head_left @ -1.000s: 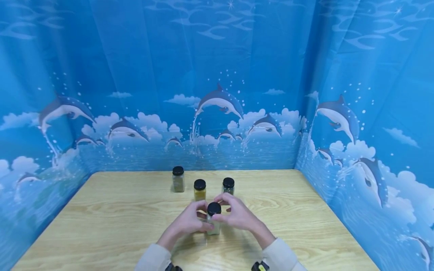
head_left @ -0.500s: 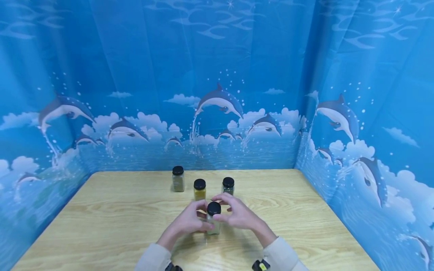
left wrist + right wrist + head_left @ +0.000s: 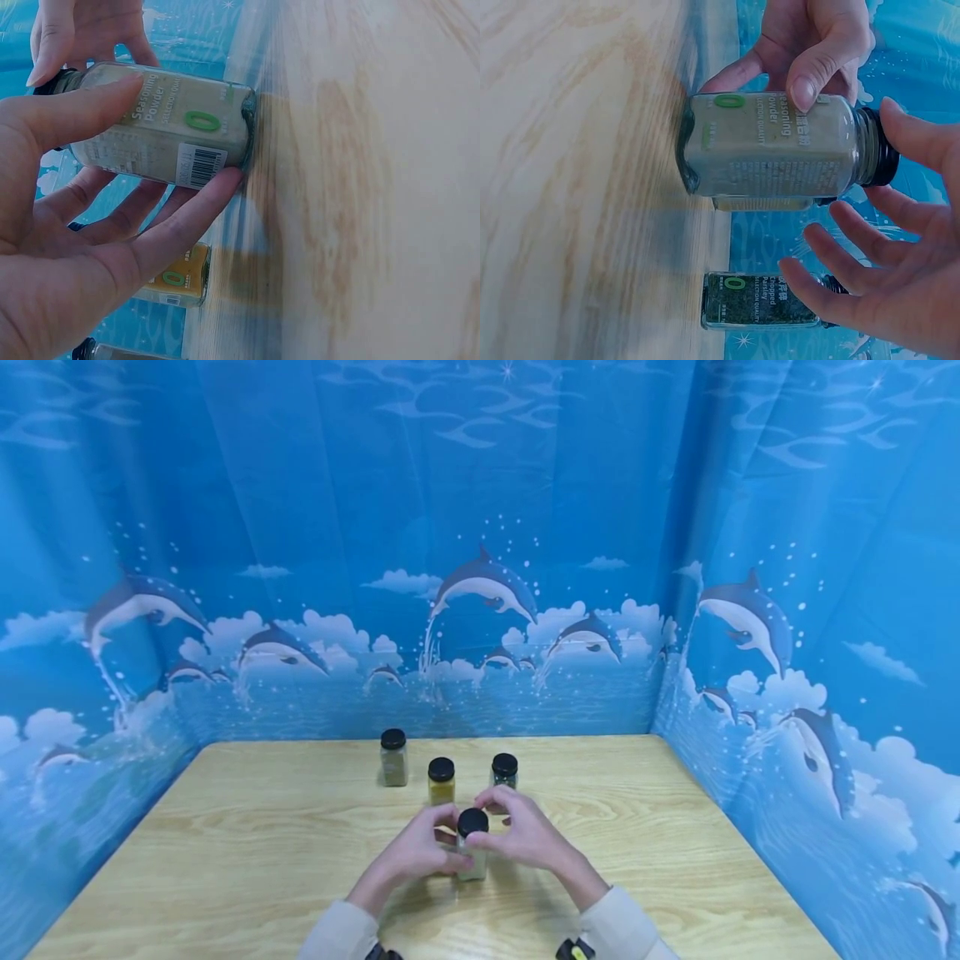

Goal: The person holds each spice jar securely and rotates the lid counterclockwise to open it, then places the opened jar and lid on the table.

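An upright glass spice jar of pale seasoning powder (image 3: 780, 142) stands at the front middle of the table, its base right at the wood. My left hand (image 3: 423, 843) grips the glass body, thumb across the label and fingers on the opposite side. At the jar's top, my right hand (image 3: 528, 832) pinches the black lid (image 3: 885, 146) between thumb and index finger. The other right fingers spread loosely beyond it. In the right wrist view some bare glass thread shows below the lid.
Behind the hands stand a jar with yellow contents (image 3: 442, 783), a chopped parsley jar (image 3: 757, 304) and, farther left, a greyish-brown jar (image 3: 393, 762). All have black lids. A blue dolphin-print curtain (image 3: 480, 527) closes off the back and sides of the wooden table (image 3: 262, 852).
The right thumb and fingers shift slightly around the lid. The left hand and the jar stay in place, and the other jars have not moved.
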A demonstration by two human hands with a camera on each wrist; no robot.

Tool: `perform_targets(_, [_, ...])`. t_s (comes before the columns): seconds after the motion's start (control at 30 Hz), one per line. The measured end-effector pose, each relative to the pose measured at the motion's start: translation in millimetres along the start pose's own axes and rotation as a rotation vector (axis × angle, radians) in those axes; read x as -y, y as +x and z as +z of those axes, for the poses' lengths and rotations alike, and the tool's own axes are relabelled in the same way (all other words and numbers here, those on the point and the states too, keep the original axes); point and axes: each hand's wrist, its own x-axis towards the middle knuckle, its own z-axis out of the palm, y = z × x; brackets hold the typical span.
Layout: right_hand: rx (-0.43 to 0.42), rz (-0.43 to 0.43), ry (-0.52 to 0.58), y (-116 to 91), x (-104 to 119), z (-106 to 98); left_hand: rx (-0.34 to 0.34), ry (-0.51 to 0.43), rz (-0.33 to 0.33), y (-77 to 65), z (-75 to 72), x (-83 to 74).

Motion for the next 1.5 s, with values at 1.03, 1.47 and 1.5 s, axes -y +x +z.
perform_targets(1.03, [0.000,0.015,0.016,0.2,-3.7,0.6,0.002,-0.002,0.008,-0.5,0.1,1.0])
perform_targets(1.47, [0.095,-0.056,-0.011,-0.4,-2.0,-3.2,-0.011,0.002,0.028,-0.7,0.9,-1.7])
perform_targets(1.5, [0.101,-0.057,-0.006,-0.4,-2.0,-3.2,-0.012,0.003,0.027,-0.7,1.0,-1.9])
